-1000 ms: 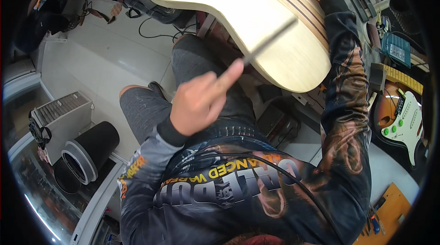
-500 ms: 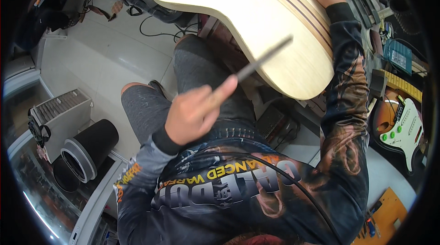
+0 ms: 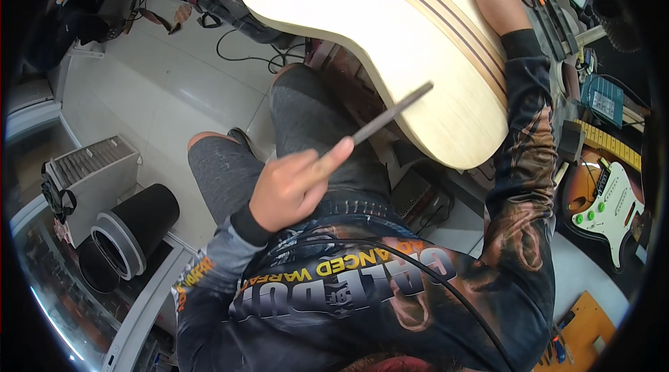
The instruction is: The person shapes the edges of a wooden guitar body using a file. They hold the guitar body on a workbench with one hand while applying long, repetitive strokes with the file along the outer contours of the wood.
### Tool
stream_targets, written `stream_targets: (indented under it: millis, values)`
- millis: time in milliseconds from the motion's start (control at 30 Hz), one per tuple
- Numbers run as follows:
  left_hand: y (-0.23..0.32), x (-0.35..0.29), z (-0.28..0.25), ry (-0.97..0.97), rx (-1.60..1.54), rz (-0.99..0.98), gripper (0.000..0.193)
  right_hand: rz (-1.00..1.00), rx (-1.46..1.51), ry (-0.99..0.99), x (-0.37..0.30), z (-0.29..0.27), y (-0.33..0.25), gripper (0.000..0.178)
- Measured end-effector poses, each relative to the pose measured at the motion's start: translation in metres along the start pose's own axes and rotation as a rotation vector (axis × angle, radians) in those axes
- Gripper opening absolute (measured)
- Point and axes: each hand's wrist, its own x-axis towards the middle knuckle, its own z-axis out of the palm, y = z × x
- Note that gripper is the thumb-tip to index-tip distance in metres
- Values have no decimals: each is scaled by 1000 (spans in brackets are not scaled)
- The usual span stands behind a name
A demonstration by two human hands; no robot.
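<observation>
A pale wooden guitar body (image 3: 390, 31) with dark and tan stripes running lengthwise lies at the top centre, its curved edge toward me. My left hand (image 3: 293, 189) is closed around a narrow grey metal file (image 3: 394, 112), index finger stretched along it. The file's far end overlaps the body's near curved edge; whether it touches the wood I cannot tell. On the striped far side of the body, my right hand (image 3: 493, 1) lies flat with its fingers stretched out, holding no tool.
At right are a sunburst electric guitar (image 3: 592, 187) with a white pickguard, a teal box (image 3: 603, 99) and scattered tools. A black cylindrical bin (image 3: 143, 222) lies tipped at left beside a white slatted box (image 3: 94, 163). Cables (image 3: 254, 58) trail across the floor.
My left hand and the file have drawn back slightly toward me across the body's edge. The whole view has shifted a little, showing more of my right hand, which stays on the wood.
</observation>
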Motion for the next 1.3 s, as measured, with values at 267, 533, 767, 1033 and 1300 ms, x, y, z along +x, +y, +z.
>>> stream_targets:
  millis: [267, 533, 767, 1033, 1300]
  values:
    - [-15, 74, -14, 161, 15, -7, 83, -56, 1, 2, 9, 25, 43, 51]
    - [0, 32, -17, -29, -15, -32, 81, -40, -51, -1, 2, 17, 28, 47]
    - [-1, 49, -19, 17, -16, -3, 81, -11, 1, 7, 3, 15, 27, 52]
    - [-7, 71, -21, 67, -12, -35, 74, 6, 13, 4, 5, 19, 23, 50]
    - [7, 11, -11, 28, 36, -107, 86, -8, -5, -2, 3, 11, 21, 48]
